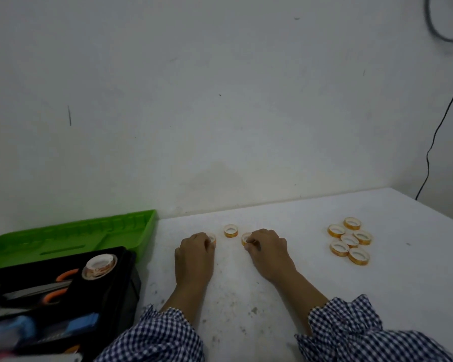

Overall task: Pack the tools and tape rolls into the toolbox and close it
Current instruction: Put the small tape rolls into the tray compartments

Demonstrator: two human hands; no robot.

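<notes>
A small tape roll [213, 239] is pinched by the left grip [194, 248] and a second roll [245, 239] by the right grip [267, 246], both on the tabletop [246, 296]. A third roll [231, 230] is seen between them. Six rolls [349, 240] are clustered well right; the toolbox [71, 231] is laid open at the left

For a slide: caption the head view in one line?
Left hand and right hand each grip a tape roll; open toolbox left, six more rolls right.
</notes>
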